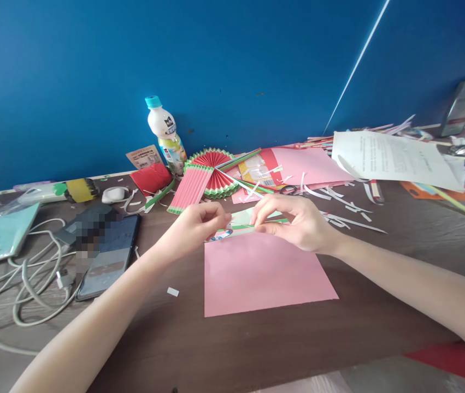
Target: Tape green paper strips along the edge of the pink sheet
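Note:
A sheet of pink paper [265, 275] lies flat on the dark wooden table in front of me. Along its far edge runs a narrow green and white paper strip [241, 226]. My right hand [293, 221] is closed in a pinch on this strip, thumb against fingertips. To its left, my left hand [199, 225] has its fingers curled and thumb pressed in; what they hold, if anything, is hidden. Just beyond both hands sits a pleated red and green paper fan [216, 164], with a folded pink pleated piece [191, 189] leaning on it.
A drink bottle [165, 134] stands by the blue wall. White paper scraps [342, 202] and black scissors [288, 189] lie behind my right hand. At left are a phone [111, 262], a white cable [27, 284] and an earbud case [114, 194]. A printed sheet [392, 155] rests at right.

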`<act>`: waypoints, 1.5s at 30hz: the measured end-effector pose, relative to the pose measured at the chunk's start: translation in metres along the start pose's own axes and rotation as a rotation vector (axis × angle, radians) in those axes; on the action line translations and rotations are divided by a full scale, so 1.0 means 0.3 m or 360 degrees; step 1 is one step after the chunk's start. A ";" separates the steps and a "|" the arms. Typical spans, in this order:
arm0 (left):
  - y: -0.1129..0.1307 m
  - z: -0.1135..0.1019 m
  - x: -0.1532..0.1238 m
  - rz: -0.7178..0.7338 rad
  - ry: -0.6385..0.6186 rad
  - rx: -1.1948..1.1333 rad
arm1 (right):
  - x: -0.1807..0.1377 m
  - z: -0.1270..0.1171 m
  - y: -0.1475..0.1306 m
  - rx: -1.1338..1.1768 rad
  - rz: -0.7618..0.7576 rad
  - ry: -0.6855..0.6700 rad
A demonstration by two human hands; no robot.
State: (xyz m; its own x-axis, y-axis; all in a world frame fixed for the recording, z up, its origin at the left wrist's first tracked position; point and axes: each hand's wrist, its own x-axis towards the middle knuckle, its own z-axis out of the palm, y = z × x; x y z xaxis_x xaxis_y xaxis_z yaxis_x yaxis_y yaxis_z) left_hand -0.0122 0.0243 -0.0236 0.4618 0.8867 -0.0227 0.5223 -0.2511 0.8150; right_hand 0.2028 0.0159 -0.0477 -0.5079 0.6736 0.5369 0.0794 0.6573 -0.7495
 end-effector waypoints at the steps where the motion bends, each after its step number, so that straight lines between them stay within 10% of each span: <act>1: -0.001 -0.002 0.001 -0.0001 -0.0009 -0.0009 | 0.000 -0.001 0.002 0.0004 -0.0006 -0.0012; 8: 0.002 -0.017 -0.002 0.0006 -0.0047 -0.0016 | -0.002 0.003 0.011 0.0159 -0.0061 -0.0057; 13: -0.018 -0.065 -0.001 -0.0129 0.0282 0.0179 | -0.009 -0.008 -0.003 0.0204 -0.0072 -0.0114; 22: -0.041 -0.141 -0.007 -0.0313 -0.0249 0.0816 | -0.012 0.001 0.073 -0.0175 0.0411 -0.0179; 28: -0.057 -0.155 -0.014 -0.0442 -0.0273 0.0993 | -0.037 0.013 0.124 -0.0318 0.0414 -0.0437; 41: -0.118 -0.137 -0.006 -0.0465 -0.0374 0.1075 | -0.047 0.022 0.119 -0.0133 0.0526 -0.0062; 45: -0.122 -0.125 -0.004 -0.0551 -0.0363 0.1094 | -0.048 0.036 0.102 -0.0297 0.0452 -0.0289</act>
State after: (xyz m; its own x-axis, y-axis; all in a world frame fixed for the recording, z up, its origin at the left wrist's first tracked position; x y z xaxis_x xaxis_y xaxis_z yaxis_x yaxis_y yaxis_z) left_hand -0.0588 0.0471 -0.0315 0.2890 0.8755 -0.3871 0.9530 -0.2250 0.2028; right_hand 0.2032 0.0228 -0.0826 -0.5854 0.7780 0.2281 0.3853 0.5145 -0.7661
